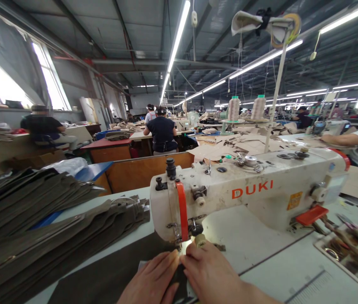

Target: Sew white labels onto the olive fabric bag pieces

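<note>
A piece of dark grey-green fabric [103, 266] lies under the head of a white sewing machine [251, 190] marked DUKI. Right by the needle area, my left hand [155, 276] grips the fabric with its fingers close together and the thumb lower down. My right hand [209, 270] is closed beside it, fingertips bent in at the fabric's edge. The fingertips of both hands almost meet just below the presser foot, which is largely hidden. A small white bit shows beside my left hand. Light from the machine falls on the fingertips.
Stacked dark fabric pieces [103, 228] lie at the left. On the right, a tray [340, 257] holds scissors and small metal parts. Thread cones [233, 109] stand behind the machine. Co-workers sit farther off, one person's arm [346, 139] reaching in at the right.
</note>
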{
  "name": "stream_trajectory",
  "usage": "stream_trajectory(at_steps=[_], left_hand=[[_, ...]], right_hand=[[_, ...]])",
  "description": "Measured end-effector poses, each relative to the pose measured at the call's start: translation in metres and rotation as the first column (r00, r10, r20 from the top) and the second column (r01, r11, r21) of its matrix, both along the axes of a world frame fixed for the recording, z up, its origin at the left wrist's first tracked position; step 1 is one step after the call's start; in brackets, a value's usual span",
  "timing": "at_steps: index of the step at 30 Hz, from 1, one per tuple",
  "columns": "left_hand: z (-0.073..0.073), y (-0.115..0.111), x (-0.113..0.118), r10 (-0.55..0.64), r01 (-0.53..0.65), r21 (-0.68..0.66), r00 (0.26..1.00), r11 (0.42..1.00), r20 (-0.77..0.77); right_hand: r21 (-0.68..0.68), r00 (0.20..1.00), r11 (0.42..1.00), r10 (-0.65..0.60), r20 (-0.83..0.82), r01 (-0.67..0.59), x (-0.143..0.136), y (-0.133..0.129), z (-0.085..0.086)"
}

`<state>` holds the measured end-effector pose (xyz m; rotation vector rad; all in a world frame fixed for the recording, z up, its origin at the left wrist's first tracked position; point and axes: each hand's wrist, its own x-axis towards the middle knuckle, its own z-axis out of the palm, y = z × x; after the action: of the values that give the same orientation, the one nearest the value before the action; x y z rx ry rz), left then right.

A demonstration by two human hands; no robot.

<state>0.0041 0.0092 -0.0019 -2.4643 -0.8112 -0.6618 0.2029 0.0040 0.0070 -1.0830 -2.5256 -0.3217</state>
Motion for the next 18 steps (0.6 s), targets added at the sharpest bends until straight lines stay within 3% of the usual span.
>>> stream_trajectory(at_steps=[13,18], left_hand=[[-0.003,0.016,0.0,0.034,-0.028,-0.079,0.996,0.996,0.077],[0.003,0.008,-0.002,0.075,-0.073,-0.045,0.996,0.996,0.048]], right_hand=[[-0.033,1.0,0.999,-0.03,0.004,0.03,0.0,0.001,0.0],[-0.058,0.998,0.998,-0.039,-0.045,0.036,0.003,-0.002,-0.004]])
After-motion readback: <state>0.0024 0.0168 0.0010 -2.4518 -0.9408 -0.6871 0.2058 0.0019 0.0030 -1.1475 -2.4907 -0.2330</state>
